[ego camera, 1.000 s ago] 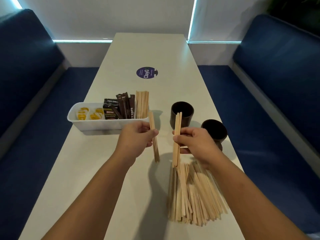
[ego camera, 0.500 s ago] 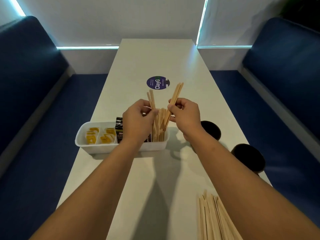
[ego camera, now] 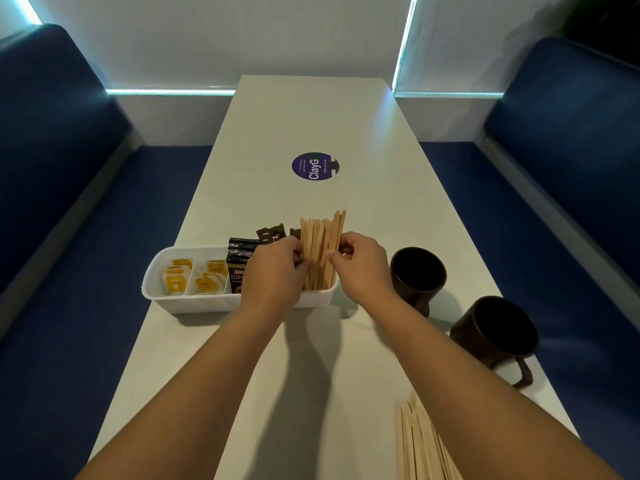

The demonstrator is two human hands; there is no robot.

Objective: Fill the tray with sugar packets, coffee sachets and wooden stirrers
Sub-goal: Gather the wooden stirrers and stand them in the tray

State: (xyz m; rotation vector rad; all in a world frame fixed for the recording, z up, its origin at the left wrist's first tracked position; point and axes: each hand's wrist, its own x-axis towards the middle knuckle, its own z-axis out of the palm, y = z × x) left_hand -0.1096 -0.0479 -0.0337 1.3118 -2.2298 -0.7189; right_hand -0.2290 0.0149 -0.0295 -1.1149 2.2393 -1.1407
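Left bench: a blue padded seat (ego camera: 52,168) ran along the left side of the table.
Table: a long white top (ego camera: 304,116) stretched away from the person toward a white wall.
Tray: a white oblong tray (ego camera: 194,301) sat on the near left part of the table, its long side facing the person.
Sugar packets: yellow-and-white packets (ego camera: 194,277) lay in the tray's left section, in two small heaps.
Coffee sachets: dark sachets (ego camera: 242,252) stood upright in the middle section, partly hidden behind the left hand.
Left hand: the left hand (ego camera: 273,275) was over the tray, fingers curled against the left side of the upright stirrers, thumb pinching them.
Stirrers in tray: a bundle of wooden stirrers (ego camera: 320,251) stood nearly upright in the tray's right end, tops rising above both hands.
Right hand: the right hand (ego camera: 363,268) gripped the bundle from the right, fingertips bent onto the sticks.
Sticker: a round purple sticker (ego camera: 314,166) lay flat farther up the table, beyond the tray.
Mugs: one dark mug (ego camera: 417,275) stood just right of the tray; a second dark mug (ego camera: 495,332) stood nearer and further right, handle toward the person.
Loose stirrers: a pile of spare stirrers (ego camera: 419,445) lay flat at the near right edge, partly under the right forearm.
Right bench: another blue seat (ego camera: 571,133) lined the right side.
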